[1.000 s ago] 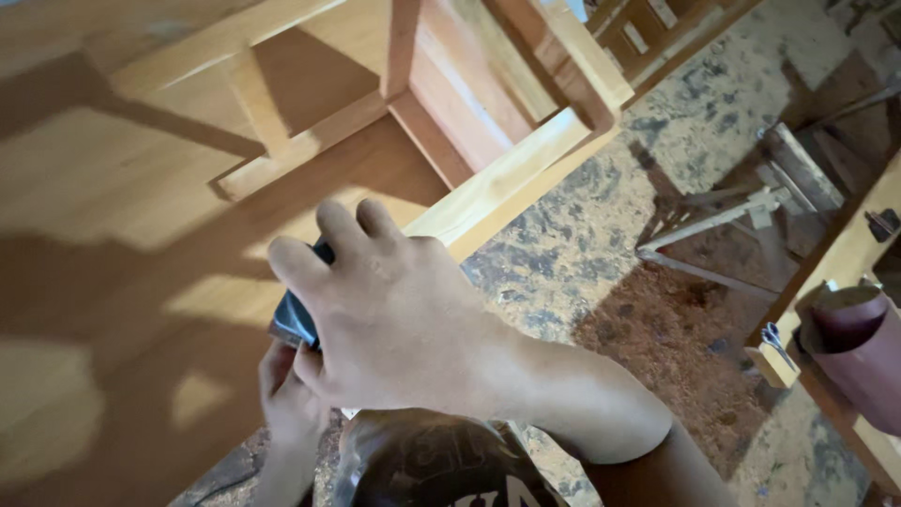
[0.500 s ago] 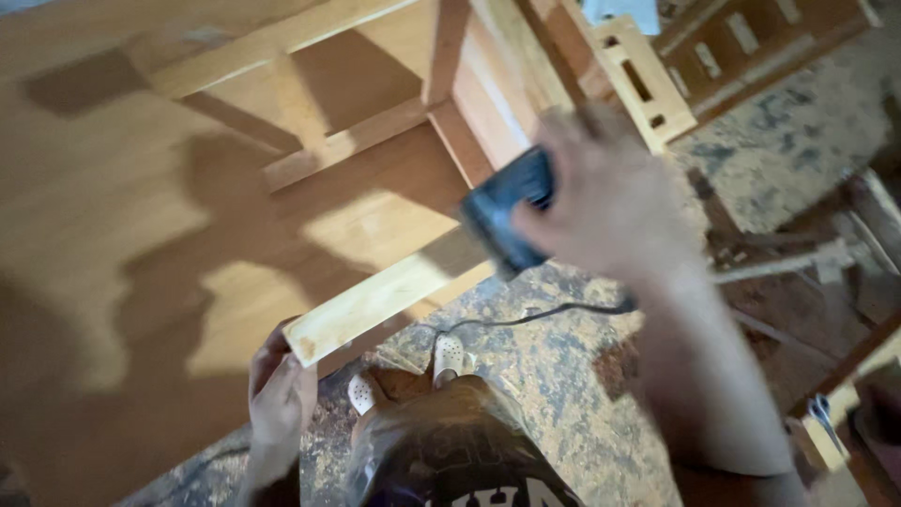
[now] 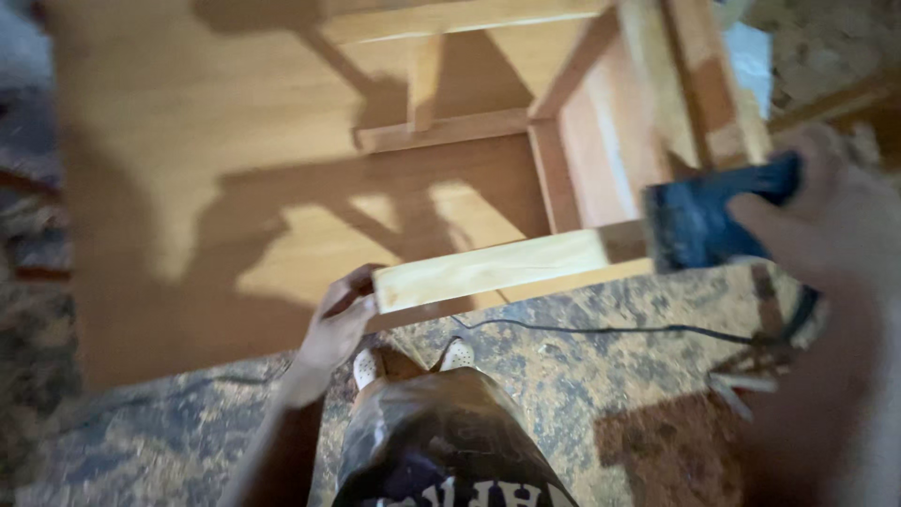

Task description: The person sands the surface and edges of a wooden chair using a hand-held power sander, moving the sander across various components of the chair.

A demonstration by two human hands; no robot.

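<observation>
My left hand (image 3: 340,319) grips the near left end of a pale wooden rail (image 3: 488,269), part of an unfinished wooden furniture frame (image 3: 563,150) that lies on a wide wooden panel (image 3: 216,160). My right hand (image 3: 826,221) holds a dark blue electric sander (image 3: 713,221) pressed flat on the right end of the same rail. The sander's black cord (image 3: 601,329) trails across the floor below the rail. My right forearm fills the lower right corner and is blurred.
The floor (image 3: 610,394) is mottled and covered with sawdust. My white shoes (image 3: 413,359) and dark shorts show at the bottom centre. Loose wooden slats (image 3: 751,376) lie on the floor at the right. Dark clutter sits at the far left edge.
My right hand has carried the sander rightward along the rail, from over the left end to the right end. My left hand has stayed on the rail's left end. The camera has shifted.
</observation>
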